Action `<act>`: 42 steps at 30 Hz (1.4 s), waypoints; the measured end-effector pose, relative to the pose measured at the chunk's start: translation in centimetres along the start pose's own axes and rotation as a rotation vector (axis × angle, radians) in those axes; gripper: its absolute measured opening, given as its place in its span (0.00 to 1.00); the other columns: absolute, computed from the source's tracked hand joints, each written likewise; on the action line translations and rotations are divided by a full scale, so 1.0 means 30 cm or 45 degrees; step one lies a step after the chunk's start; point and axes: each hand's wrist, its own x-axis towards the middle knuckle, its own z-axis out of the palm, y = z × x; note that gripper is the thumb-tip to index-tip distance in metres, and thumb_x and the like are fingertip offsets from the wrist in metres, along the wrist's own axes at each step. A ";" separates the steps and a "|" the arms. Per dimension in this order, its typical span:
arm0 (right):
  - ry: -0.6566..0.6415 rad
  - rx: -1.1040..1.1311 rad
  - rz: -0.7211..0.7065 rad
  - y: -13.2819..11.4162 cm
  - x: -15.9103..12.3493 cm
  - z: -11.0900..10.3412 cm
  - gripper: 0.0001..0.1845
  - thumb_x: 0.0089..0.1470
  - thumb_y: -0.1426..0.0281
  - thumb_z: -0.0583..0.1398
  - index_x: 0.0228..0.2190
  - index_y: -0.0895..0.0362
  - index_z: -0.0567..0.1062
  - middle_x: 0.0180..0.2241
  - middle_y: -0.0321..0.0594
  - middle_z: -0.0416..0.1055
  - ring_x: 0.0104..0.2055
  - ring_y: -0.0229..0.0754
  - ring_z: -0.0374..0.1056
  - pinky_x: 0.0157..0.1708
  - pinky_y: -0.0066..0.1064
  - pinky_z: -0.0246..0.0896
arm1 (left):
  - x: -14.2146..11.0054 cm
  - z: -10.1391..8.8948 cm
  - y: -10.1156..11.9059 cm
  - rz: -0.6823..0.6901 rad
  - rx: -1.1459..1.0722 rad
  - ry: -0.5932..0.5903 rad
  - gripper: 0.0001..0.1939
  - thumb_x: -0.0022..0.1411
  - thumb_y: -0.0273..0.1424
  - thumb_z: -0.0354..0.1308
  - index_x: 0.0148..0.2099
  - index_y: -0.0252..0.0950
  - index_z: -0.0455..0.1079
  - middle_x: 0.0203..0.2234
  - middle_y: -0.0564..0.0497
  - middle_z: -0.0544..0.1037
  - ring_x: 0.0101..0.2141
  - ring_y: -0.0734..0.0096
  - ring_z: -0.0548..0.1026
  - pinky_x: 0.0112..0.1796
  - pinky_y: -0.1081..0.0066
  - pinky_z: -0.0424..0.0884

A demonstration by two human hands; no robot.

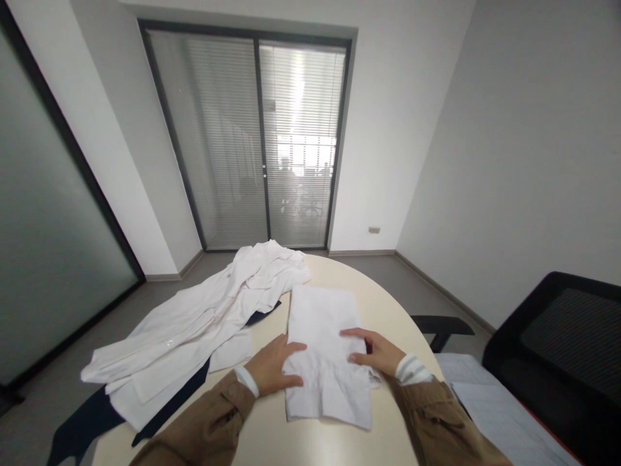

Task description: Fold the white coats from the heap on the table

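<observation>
Where clock hours are read from the folded cloth (327,323), one frosted panel (39,213) stands at ten. Between eight and nine, dark navy fabric (87,421) shows under one white heap (194,323), which stretches from nine toward eleven; I cannot tell how many garments make up either. Beyond the heap are two panes (208,142) with blinds, one at eleven, one at twelve.

One left hand (272,366), in one brown sleeve (198,427), rests on the cloth's nine o'clock edge, thumb and forefinger spread apart; its other fingers are hard to make out. The single cloth lies flat on one pale table (381,314), between both hands, smooth toward twelve and creased toward six. One right hand (381,353) rests on its three o'clock edge, thumb and forefinger likewise parted, the rest partly hidden.

On the wall at one o'clock is one socket (374,230). One black chair (572,330) stands at three, one armrest (444,325) visible; pale layers (504,421), too unclear to count, lie at four.
</observation>
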 end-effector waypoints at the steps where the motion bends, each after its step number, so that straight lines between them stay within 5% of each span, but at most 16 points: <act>1: 0.060 -0.030 0.008 0.004 0.006 0.007 0.33 0.45 0.56 0.69 0.52 0.53 0.74 0.52 0.45 0.72 0.52 0.53 0.68 0.55 0.45 0.61 | 0.009 -0.001 -0.007 0.013 0.009 0.049 0.34 0.49 0.43 0.70 0.59 0.44 0.69 0.52 0.43 0.73 0.54 0.49 0.69 0.56 0.54 0.63; 5: 0.216 -0.072 0.007 0.001 0.017 0.024 0.31 0.49 0.52 0.65 0.53 0.52 0.74 0.52 0.46 0.73 0.53 0.54 0.67 0.58 0.48 0.57 | 0.037 -0.001 -0.028 0.078 0.018 0.225 0.25 0.57 0.40 0.64 0.56 0.42 0.71 0.51 0.45 0.76 0.54 0.52 0.70 0.60 0.52 0.56; 10: 0.091 -0.088 -0.084 -0.032 -0.002 0.017 0.27 0.43 0.52 0.68 0.45 0.49 0.80 0.44 0.43 0.76 0.47 0.54 0.69 0.51 0.46 0.62 | 0.035 0.014 -0.015 0.118 -0.031 0.325 0.20 0.57 0.37 0.64 0.52 0.41 0.74 0.47 0.45 0.78 0.51 0.52 0.71 0.59 0.52 0.58; 14: -0.039 0.021 -0.048 -0.048 -0.007 0.021 0.27 0.43 0.54 0.69 0.45 0.51 0.79 0.40 0.41 0.77 0.40 0.50 0.70 0.42 0.39 0.66 | 0.021 0.022 0.002 0.016 -0.135 0.326 0.24 0.57 0.37 0.63 0.56 0.42 0.71 0.52 0.44 0.75 0.54 0.52 0.69 0.57 0.55 0.62; 18: 0.077 0.152 -0.033 -0.041 -0.002 0.030 0.22 0.47 0.55 0.67 0.42 0.55 0.78 0.33 0.39 0.75 0.33 0.44 0.69 0.33 0.33 0.64 | 0.022 0.021 0.010 -0.040 -0.194 0.286 0.28 0.50 0.35 0.68 0.54 0.42 0.73 0.54 0.43 0.73 0.58 0.47 0.64 0.60 0.52 0.57; 24: 0.347 0.269 -0.107 -0.004 0.025 0.038 0.20 0.50 0.54 0.66 0.39 0.55 0.78 0.37 0.42 0.76 0.38 0.46 0.69 0.38 0.35 0.64 | 0.071 0.018 0.025 -0.041 -0.632 0.605 0.11 0.59 0.35 0.61 0.41 0.36 0.75 0.35 0.48 0.76 0.35 0.66 0.73 0.39 0.69 0.70; 27: 0.509 0.206 -0.122 -0.004 0.038 0.040 0.18 0.51 0.53 0.65 0.34 0.55 0.80 0.35 0.44 0.76 0.38 0.47 0.69 0.40 0.36 0.64 | 0.085 0.025 0.024 -0.130 -0.892 0.626 0.15 0.57 0.38 0.63 0.44 0.33 0.74 0.33 0.49 0.76 0.33 0.69 0.74 0.36 0.71 0.70; 31: 0.503 0.259 -0.121 -0.019 0.038 0.038 0.19 0.51 0.53 0.65 0.37 0.56 0.79 0.37 0.43 0.77 0.38 0.45 0.69 0.39 0.35 0.64 | 0.078 0.035 0.038 -0.083 -1.185 0.480 0.37 0.48 0.33 0.70 0.60 0.33 0.65 0.43 0.43 0.78 0.45 0.62 0.76 0.46 0.67 0.72; 33: 0.411 0.369 -0.114 -0.022 0.034 0.039 0.24 0.45 0.56 0.69 0.42 0.55 0.77 0.36 0.40 0.76 0.35 0.43 0.70 0.35 0.33 0.65 | 0.076 0.037 0.047 -0.077 -1.170 0.514 0.39 0.49 0.33 0.70 0.62 0.33 0.63 0.47 0.42 0.77 0.47 0.62 0.76 0.48 0.66 0.72; 36: 0.330 0.446 -0.097 -0.024 0.029 0.042 0.35 0.38 0.62 0.73 0.49 0.53 0.73 0.35 0.36 0.75 0.32 0.40 0.69 0.32 0.30 0.65 | 0.084 0.040 0.047 -0.157 -1.023 0.614 0.33 0.54 0.35 0.65 0.61 0.31 0.65 0.38 0.46 0.80 0.39 0.67 0.78 0.43 0.68 0.74; 42: 0.605 0.289 -0.175 -0.025 0.039 0.039 0.24 0.43 0.62 0.71 0.43 0.54 0.78 0.42 0.41 0.77 0.42 0.46 0.71 0.42 0.35 0.67 | 0.103 0.039 0.038 -0.182 -0.686 0.884 0.21 0.57 0.38 0.64 0.51 0.33 0.74 0.32 0.50 0.78 0.25 0.76 0.73 0.25 0.78 0.68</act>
